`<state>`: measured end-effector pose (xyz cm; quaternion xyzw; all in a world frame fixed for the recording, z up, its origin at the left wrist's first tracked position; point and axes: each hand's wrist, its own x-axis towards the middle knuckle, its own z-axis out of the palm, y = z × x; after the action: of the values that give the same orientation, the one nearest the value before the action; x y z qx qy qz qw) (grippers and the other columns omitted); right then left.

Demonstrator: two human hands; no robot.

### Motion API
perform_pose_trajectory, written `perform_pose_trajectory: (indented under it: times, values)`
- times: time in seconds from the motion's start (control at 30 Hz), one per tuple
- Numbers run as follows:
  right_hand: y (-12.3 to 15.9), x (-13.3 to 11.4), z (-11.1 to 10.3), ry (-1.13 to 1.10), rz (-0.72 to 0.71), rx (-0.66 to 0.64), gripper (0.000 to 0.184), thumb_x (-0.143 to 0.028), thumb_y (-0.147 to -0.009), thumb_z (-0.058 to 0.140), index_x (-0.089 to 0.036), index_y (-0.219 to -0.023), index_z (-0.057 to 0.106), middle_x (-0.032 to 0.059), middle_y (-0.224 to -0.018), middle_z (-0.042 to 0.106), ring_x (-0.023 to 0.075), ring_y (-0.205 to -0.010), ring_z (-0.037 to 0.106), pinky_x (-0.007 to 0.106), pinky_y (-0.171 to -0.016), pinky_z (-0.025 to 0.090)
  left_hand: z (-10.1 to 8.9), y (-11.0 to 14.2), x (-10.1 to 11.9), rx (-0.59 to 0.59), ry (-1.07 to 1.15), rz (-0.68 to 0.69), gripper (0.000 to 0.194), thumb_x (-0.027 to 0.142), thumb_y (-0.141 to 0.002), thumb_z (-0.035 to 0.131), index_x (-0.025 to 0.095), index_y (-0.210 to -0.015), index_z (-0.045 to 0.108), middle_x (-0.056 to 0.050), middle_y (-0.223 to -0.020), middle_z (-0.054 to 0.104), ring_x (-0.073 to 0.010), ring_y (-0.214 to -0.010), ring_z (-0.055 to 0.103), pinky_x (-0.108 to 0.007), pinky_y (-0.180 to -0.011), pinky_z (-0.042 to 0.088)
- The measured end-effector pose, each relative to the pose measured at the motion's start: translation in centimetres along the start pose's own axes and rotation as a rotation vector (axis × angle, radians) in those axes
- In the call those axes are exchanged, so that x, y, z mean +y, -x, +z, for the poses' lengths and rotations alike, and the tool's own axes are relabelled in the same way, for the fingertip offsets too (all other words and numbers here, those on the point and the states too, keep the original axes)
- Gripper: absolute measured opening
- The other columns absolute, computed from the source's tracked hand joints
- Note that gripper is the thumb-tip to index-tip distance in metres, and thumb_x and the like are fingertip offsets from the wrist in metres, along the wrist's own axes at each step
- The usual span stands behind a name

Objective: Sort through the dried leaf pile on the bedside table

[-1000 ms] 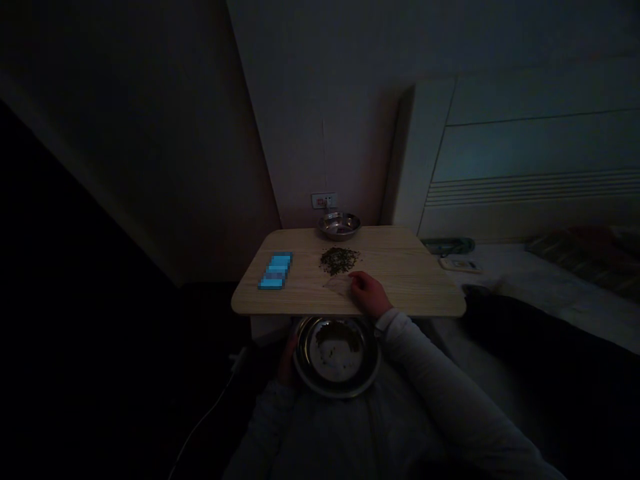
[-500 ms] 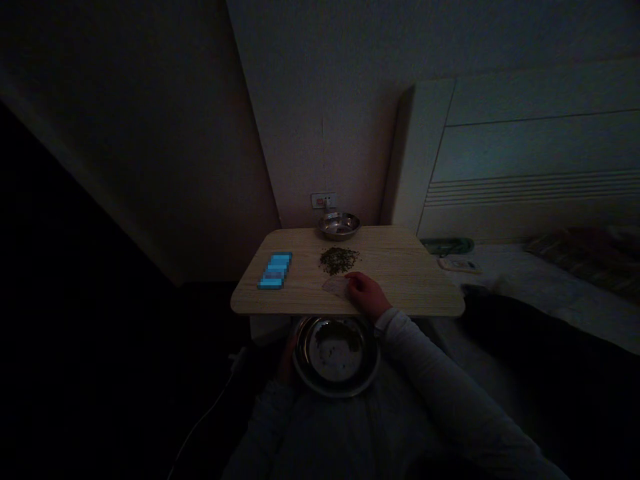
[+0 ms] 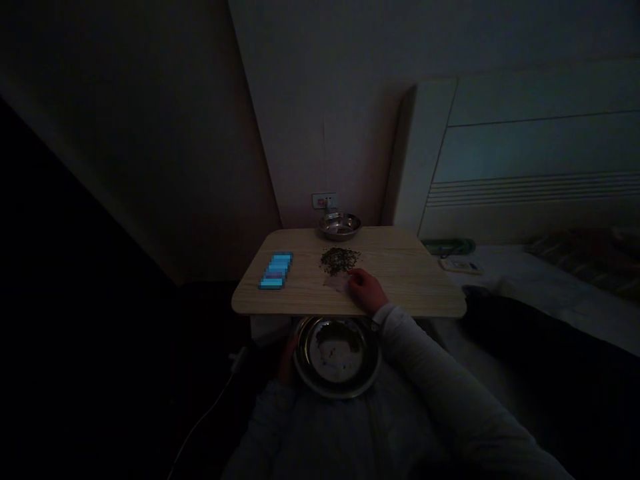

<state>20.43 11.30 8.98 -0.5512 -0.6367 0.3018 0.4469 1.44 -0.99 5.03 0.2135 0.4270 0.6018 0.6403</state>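
On the small wooden table, my right hand [image 3: 367,291] is closed, its fingertips on the edge of a thin, pale, see-through flat piece [image 3: 337,282]. That piece lies against the near side of a heap of small dark bits [image 3: 339,260], which look like seeds or dried leaves. Below the table's front edge, a wide metal basin [image 3: 336,385] rests at my lap with a few small bits on its bottom. My left hand [image 3: 287,360] grips the basin's left side; its fingers are dim and partly hidden.
A shiny metal bowl [image 3: 340,228] stands at the back of the table [image 3: 410,280], under a wall socket [image 3: 324,200]. A phone with a lit screen [image 3: 276,270] lies at the left. To the right is a bed with a pale headboard [image 3: 525,147]; a white cable [image 3: 205,415] hangs at lower left.
My right hand has shifted slightly forward, and the pale flat piece has come up against the near edge of the heap. My left hand and the basin stay in place.
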Motion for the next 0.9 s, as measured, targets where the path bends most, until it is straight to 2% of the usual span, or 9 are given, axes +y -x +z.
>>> perform_pose_trajectory:
  times: [0.07, 0.2, 0.4, 0.57, 0.9]
  values:
    - [-0.5, 0.1, 0.2, 0.010, 0.013, 0.015, 0.030, -0.021, -0.067, 0.049, -0.017, -0.091, 0.065, -0.0002, -0.064, 0.057, 0.0139, -0.061, 0.050, 0.027, -0.062, 0.041, 0.1, 0.2, 0.1, 0.009, 0.004, 0.002, 0.034, 0.045, -0.049, 0.078, 0.020, -0.071, 0.074, -0.009, -0.094, 0.076, -0.0367, -0.122, 0.050, -0.045, -0.108, 0.031]
    - [-1.0, 0.1, 0.5, 0.033, 0.035, 0.015, 0.031, -0.019, -0.066, 0.049, -0.017, -0.093, 0.066, 0.0005, -0.067, 0.060, 0.0146, -0.064, 0.051, 0.029, -0.067, 0.043, 0.0, 0.1, 0.0, -0.029, 0.020, 0.041, 0.039, 0.044, -0.053, 0.077, 0.019, -0.081, 0.074, -0.010, -0.105, 0.073, -0.0346, -0.125, 0.047, -0.045, -0.109, 0.029]
    - [-0.5, 0.1, 0.3, 0.016, 0.010, 0.021, 0.032, -0.021, -0.067, 0.047, -0.017, -0.092, 0.066, 0.0001, -0.067, 0.059, 0.0149, -0.064, 0.051, 0.029, -0.066, 0.042, -0.2, -0.2, -0.4, 0.010, 0.044, 0.003, 0.041, 0.047, -0.046, 0.079, 0.018, -0.075, 0.075, -0.010, -0.093, 0.076, -0.0378, -0.122, 0.049, -0.048, -0.108, 0.031]
    - [-0.3, 0.2, 0.2, -0.004, -0.025, 0.015, 0.030, -0.023, -0.066, 0.046, -0.017, -0.089, 0.065, 0.0000, -0.067, 0.059, 0.0146, -0.064, 0.050, 0.029, -0.066, 0.042, -0.9, -0.5, -0.8, 0.007, 0.039, -0.016, 0.036, 0.045, -0.053, 0.076, 0.019, -0.077, 0.074, -0.009, -0.099, 0.075, -0.0357, -0.123, 0.049, -0.046, -0.108, 0.031]
    - [-0.2, 0.3, 0.1, -0.016, -0.074, -0.019, 0.029, -0.022, -0.066, 0.047, -0.018, -0.088, 0.066, 0.0003, -0.068, 0.061, 0.0141, -0.064, 0.051, 0.027, -0.065, 0.041, -1.0, -0.7, -0.9, -0.032, 0.034, 0.031, 0.039, 0.047, -0.049, 0.078, 0.020, -0.078, 0.075, -0.008, -0.103, 0.074, -0.0351, -0.126, 0.046, -0.044, -0.109, 0.030]
